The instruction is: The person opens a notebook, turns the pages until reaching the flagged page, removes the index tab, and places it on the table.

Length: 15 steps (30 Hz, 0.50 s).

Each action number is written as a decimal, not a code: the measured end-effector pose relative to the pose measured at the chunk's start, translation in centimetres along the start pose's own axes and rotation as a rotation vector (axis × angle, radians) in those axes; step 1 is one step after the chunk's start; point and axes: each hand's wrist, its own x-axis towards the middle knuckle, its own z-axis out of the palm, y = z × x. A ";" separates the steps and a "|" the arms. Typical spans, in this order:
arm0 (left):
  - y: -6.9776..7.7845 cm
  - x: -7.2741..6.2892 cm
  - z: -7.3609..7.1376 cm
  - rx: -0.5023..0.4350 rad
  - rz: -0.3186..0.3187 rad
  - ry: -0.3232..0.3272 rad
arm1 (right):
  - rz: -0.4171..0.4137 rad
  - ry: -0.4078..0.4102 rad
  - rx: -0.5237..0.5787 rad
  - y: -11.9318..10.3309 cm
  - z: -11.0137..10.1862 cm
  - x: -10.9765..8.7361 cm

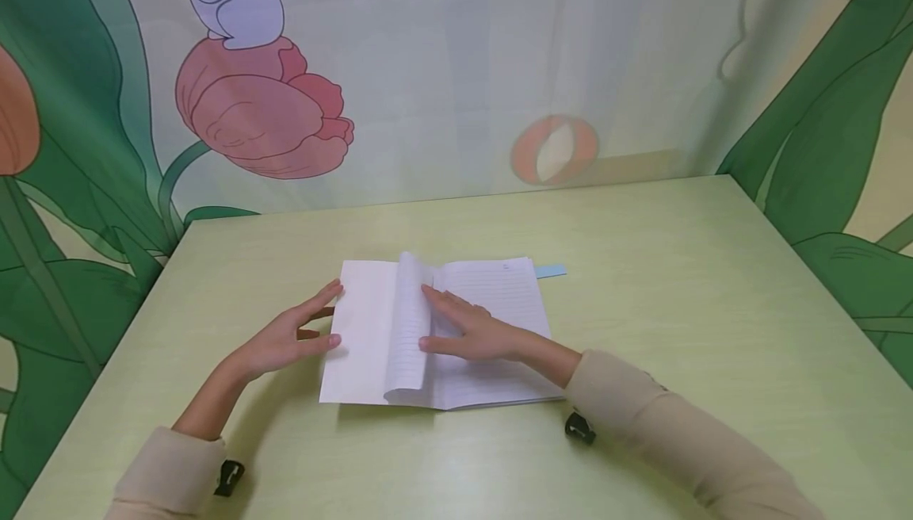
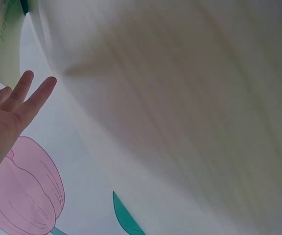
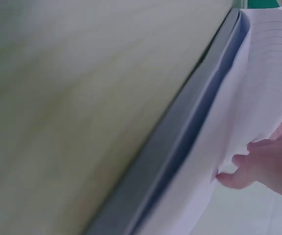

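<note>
An open notebook (image 1: 492, 385) with ruled white pages lies on the table. Its left side shows a blank inner cover (image 1: 362, 330), and near the fold a ruled leaf (image 1: 408, 353) stands curled over to the left. My right hand (image 1: 479, 334) reaches over the right page, its extended fingertips and thumb against that curled leaf. At the left edge of the blank cover is my left hand (image 1: 288, 338), fingers spread and thumb tip resting on the edge. In the left wrist view that hand (image 2: 9, 112) shows its fingers apart, the notebook out of sight.
A light blue strip (image 1: 551, 271) sticks out past the notebook's upper right edge. The pale green table (image 1: 713, 306) runs back to a printed curtain (image 1: 442, 84) with flowers and leaves. Small black clips (image 1: 228, 478) hang by both sleeve cuffs.
</note>
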 end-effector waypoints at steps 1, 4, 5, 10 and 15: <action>0.0 0.0 0.0 -0.003 0.001 -0.002 | -0.009 0.003 0.026 -0.1 0.1 0.1; 0.0 -0.1 0.0 -0.021 0.003 -0.005 | -0.020 -0.006 0.085 -0.5 0.5 0.4; 0.0 -0.1 0.0 -0.029 0.003 -0.006 | -0.017 -0.012 0.098 -0.7 0.6 0.5; 0.1 -0.1 0.0 -0.066 -0.019 0.000 | -0.020 -0.074 0.110 -1.6 1.3 0.6; 0.3 0.0 0.2 -0.079 -0.043 0.010 | -0.041 -0.134 0.078 -2.2 1.9 0.8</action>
